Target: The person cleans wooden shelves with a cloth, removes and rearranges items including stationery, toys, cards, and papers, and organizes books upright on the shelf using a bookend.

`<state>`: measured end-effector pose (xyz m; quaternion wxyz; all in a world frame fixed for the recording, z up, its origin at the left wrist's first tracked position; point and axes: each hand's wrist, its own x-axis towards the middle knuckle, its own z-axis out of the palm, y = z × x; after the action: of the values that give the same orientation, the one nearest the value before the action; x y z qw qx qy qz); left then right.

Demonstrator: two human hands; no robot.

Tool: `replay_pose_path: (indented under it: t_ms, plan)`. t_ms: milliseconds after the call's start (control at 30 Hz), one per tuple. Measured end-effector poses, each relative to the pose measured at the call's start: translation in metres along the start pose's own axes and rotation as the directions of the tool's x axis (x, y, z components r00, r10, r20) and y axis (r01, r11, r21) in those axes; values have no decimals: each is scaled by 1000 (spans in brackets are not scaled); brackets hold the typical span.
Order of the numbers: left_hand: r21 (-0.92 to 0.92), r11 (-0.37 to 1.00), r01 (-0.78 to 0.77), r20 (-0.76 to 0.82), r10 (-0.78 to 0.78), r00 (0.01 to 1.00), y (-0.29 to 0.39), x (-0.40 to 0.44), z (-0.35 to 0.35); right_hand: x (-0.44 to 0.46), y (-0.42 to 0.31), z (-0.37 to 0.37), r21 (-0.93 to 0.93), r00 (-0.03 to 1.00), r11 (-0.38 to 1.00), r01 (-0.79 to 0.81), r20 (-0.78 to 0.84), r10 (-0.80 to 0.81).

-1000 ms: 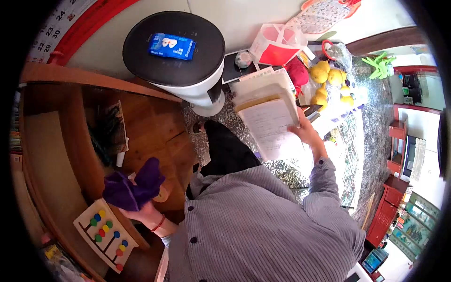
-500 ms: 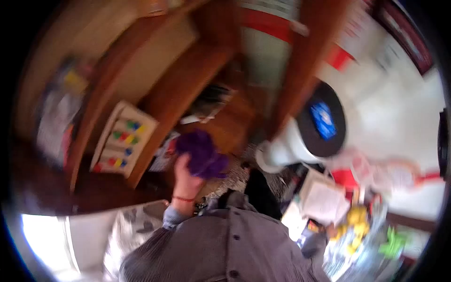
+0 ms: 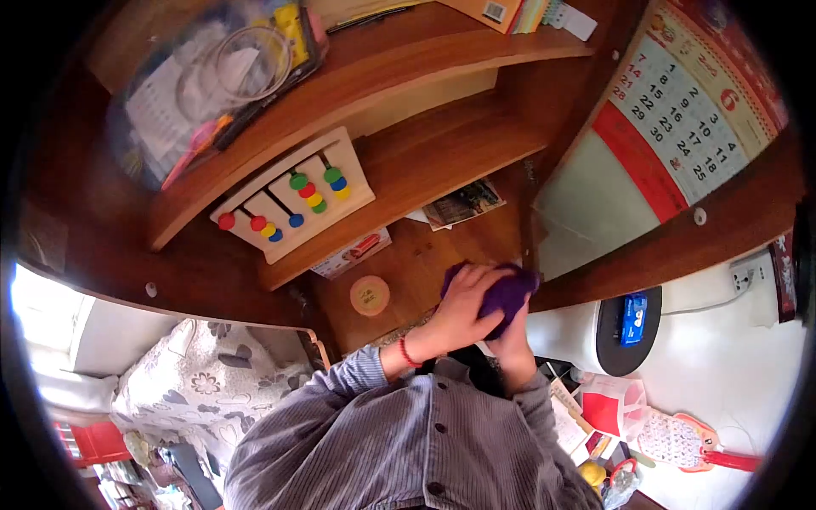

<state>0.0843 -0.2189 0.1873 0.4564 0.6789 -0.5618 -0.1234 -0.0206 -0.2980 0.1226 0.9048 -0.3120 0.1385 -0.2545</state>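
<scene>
A crumpled purple cloth [image 3: 507, 295] is bunched between my two hands, above the front edge of the lower wooden shelf. My left hand [image 3: 463, 310], with a red bead bracelet at the wrist, presses over the cloth from the left with its fingers curled on it. From below and to the right, my right hand [image 3: 511, 344] grips the same cloth, its fingers partly hidden. Left of the hands, a round pinkish-tan lid or disc [image 3: 370, 295] lies on the lower shelf.
A white board with coloured beads [image 3: 297, 200] leans on the middle shelf. Above it sits a clear bag of odds and ends [image 3: 212, 93]. A calendar [image 3: 680, 119] hangs at the right. Near my right arm stands a white bin with a black lid [image 3: 608, 340], a blue packet [image 3: 634, 320] on top.
My right hand has come in from the lower right and now holds the purple cloth together with my left. The cloth has moved right, and the view has turned toward the shelves.
</scene>
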Motion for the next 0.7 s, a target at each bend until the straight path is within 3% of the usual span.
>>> replay_pose_path:
  t_ms: [33,100,133,167,200,267,300,333,367,400,433,467,567,700]
  plan:
    - [-48,997,62,-24,-63,998,8,6,-8,12,-4,8,48,999,999,-15,-50,18]
    - [-88,996,23,-120,-34,992,14,18,-34,36,-16,21,137,988,990,-41,-142,60]
    - [-106,994,4,-168,-22,985,11,21,-46,55,-25,30,90,988,996,2,-152,12]
    - [83,996,-22,-217,40,975,2,18,-58,72,-39,40,89,999,996,6,44,-9]
    - [123,992,18,-248,14,969,-5,12,-69,89,-49,48,93,972,996,8,235,-30]
    - [241,957,163,-268,-96,959,-43,-9,-88,123,-51,58,-97,947,970,221,257,-190]
    - [266,892,365,-322,-275,906,-48,-20,-96,140,-48,64,-389,923,853,347,301,-238]
    - [282,856,433,-399,-306,865,-60,-30,-101,157,-42,70,-631,895,637,442,357,-267]
    - [406,807,429,-443,-236,865,-82,-41,-108,176,-32,76,-705,864,518,485,478,-159]
    - [409,785,465,-454,-267,850,-95,-49,-113,194,-18,80,-750,821,388,536,570,-33]
    - [412,763,497,-466,-292,835,-105,-55,-117,213,4,77,-778,774,58,626,628,80]
    - [415,741,528,-480,-314,819,-113,-57,-117,232,26,72,-687,737,-270,675,641,212]
    - [532,675,512,-442,-294,847,-131,-67,-105,275,55,74,-737,758,-185,650,609,234]
    - [582,615,532,-475,-274,836,-131,-61,-94,337,59,77,-654,696,-241,717,653,299]
